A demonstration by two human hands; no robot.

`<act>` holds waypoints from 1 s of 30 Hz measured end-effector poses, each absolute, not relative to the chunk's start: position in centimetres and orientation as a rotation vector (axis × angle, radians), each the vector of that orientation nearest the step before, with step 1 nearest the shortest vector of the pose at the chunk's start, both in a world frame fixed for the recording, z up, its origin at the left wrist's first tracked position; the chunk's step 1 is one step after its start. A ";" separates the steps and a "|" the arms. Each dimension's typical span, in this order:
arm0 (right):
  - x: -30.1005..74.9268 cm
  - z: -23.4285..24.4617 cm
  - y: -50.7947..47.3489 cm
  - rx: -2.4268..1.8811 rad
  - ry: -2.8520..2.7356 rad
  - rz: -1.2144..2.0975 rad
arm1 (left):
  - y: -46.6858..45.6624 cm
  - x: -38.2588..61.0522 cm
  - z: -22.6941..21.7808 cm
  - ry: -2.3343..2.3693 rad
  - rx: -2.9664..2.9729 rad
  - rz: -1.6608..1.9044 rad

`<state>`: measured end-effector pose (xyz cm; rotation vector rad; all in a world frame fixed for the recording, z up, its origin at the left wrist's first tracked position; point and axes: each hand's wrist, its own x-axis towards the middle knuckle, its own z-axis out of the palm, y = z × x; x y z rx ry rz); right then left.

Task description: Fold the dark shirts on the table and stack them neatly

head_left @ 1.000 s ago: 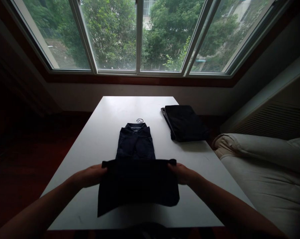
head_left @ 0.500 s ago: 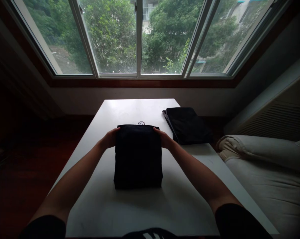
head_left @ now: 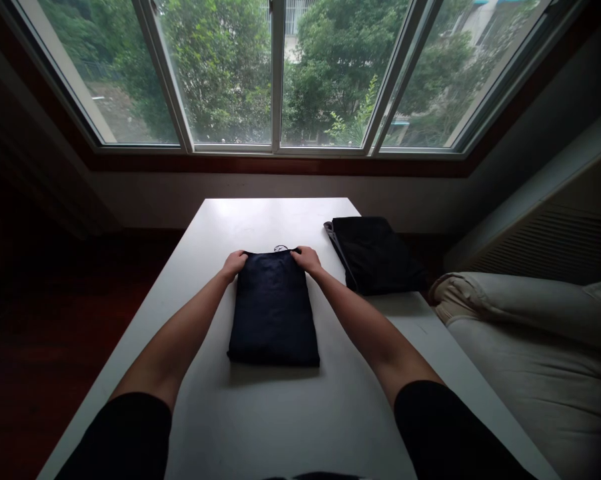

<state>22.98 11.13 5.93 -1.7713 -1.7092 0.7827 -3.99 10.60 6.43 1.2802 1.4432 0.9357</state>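
Dark navy folded pants (head_left: 274, 310) lie on the white table (head_left: 275, 423) in front of me, with a gathered waistband at the far edge. A thin cord loop (head_left: 281, 248) pokes out just beyond that edge. My left hand (head_left: 236, 263) is closed on the far left corner of the waistband, fingers partly hidden. At the far right corner, my right hand (head_left: 306, 258) pinches the same waistband. The pants look flat and neatly squared, their near edge towards me.
Another folded black garment (head_left: 375, 253) with a grey edge rests at the table's right side. A pale sofa (head_left: 535, 360) stands close on the right. Beyond the table's far end is a wall with a wide window (head_left: 275, 80). Reddish floor (head_left: 70, 347) shows on the left.
The pants have come down from a raised, tilted position to lie flatter on the table. Both hands stay at the waistband corners; the right hand has shifted left and slightly away from me.
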 end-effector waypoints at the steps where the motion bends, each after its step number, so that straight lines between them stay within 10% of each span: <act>1: 23.0 5.5 11.3 -1.833 -1.744 0.662 | 10.8 -3.9 5.9 1.493 1.323 0.930; 15: 21.9 3.3 7.9 -1.605 -2.016 0.088 | 9.2 -2.0 3.7 1.714 2.205 0.761; 30: 22.8 -0.2 6.4 -1.657 -2.317 0.317 | 8.4 0.0 0.5 1.567 2.491 0.277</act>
